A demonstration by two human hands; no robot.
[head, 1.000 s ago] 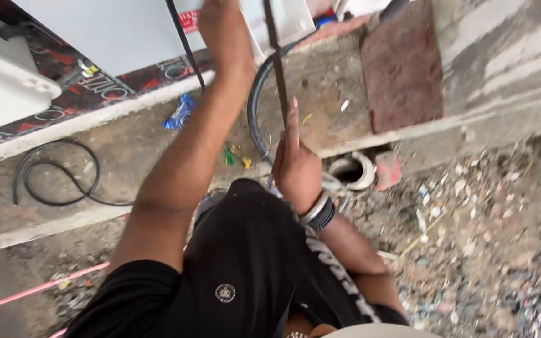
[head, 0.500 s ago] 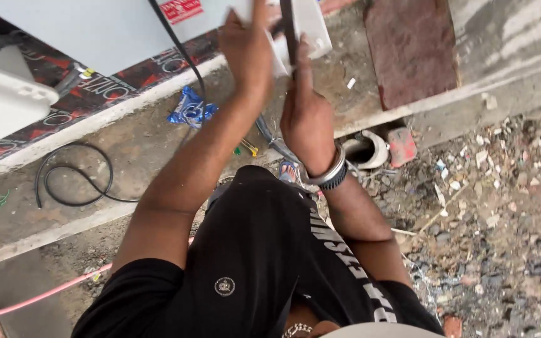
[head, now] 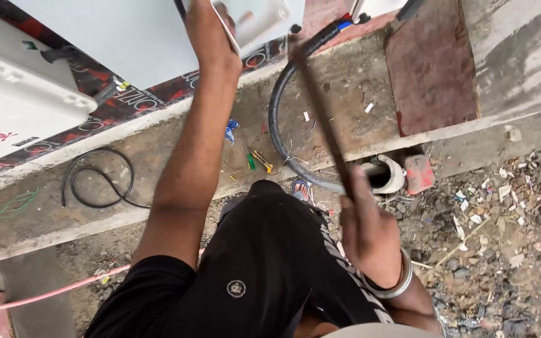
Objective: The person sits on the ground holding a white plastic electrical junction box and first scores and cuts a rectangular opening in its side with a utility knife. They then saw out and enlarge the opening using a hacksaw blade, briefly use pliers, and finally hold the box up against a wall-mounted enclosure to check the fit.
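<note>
My left hand (head: 213, 28) reaches up to the top of the view and grips the edge of a white square cover (head: 264, 19) on the wall box. My right hand (head: 365, 228), with a metal bangle on the wrist, is lower and closer to my body. It is closed around a thin dark cable (head: 320, 119) that runs diagonally up toward the cover. A thick black cable (head: 275, 119) curves from the box down to a pale pipe opening (head: 391, 175) in the ground.
A white enclosure (head: 20, 106) sits at left, with a black wire coil (head: 98, 181) below it. Green and yellow screwdrivers (head: 253, 160) lie on the concrete ledge. A rusty brown plate (head: 430, 69), a red brick piece (head: 418, 172), rubble at right (head: 508, 213) and a pink hose (head: 51, 291) are also around.
My right hand has come down from the cover toward my body, drawing the thin dark cable with it. My left hand has stayed up at the cover.
</note>
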